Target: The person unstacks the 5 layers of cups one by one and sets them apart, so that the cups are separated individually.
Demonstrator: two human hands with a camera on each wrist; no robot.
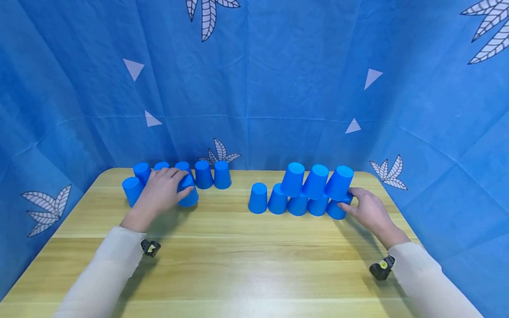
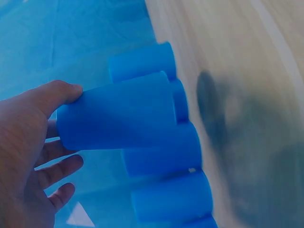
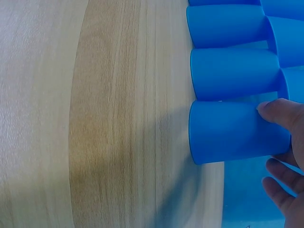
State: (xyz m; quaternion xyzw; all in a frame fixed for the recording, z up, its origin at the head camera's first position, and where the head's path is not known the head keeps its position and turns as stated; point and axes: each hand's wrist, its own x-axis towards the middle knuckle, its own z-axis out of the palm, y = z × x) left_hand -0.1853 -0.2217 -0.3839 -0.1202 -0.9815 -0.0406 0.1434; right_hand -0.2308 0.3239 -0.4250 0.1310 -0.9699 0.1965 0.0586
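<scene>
On the left, my left hand [image 1: 159,192] holds an upside-down blue cup [image 1: 188,196] in front of the back row. The left wrist view has the thumb of that hand [image 2: 28,152] on the narrow end of the cup [image 2: 118,114], some fingers partly behind it. My right hand [image 1: 371,212] grips the rightmost lower cup [image 1: 336,210] of the right-hand group, where three upside-down cups [image 1: 316,182] rest on a lower row. In the right wrist view, thumb and fingers of the hand [image 3: 298,128] are round the narrow end of that cup [image 3: 232,133].
Several upside-down cups [image 1: 203,175] line the back left of the wooden table [image 1: 238,265], with another cup [image 1: 133,191] at the left end, nearer the front. A blue patterned cloth [image 1: 246,88] hangs behind the table. Bare wood lies between the two cup groups.
</scene>
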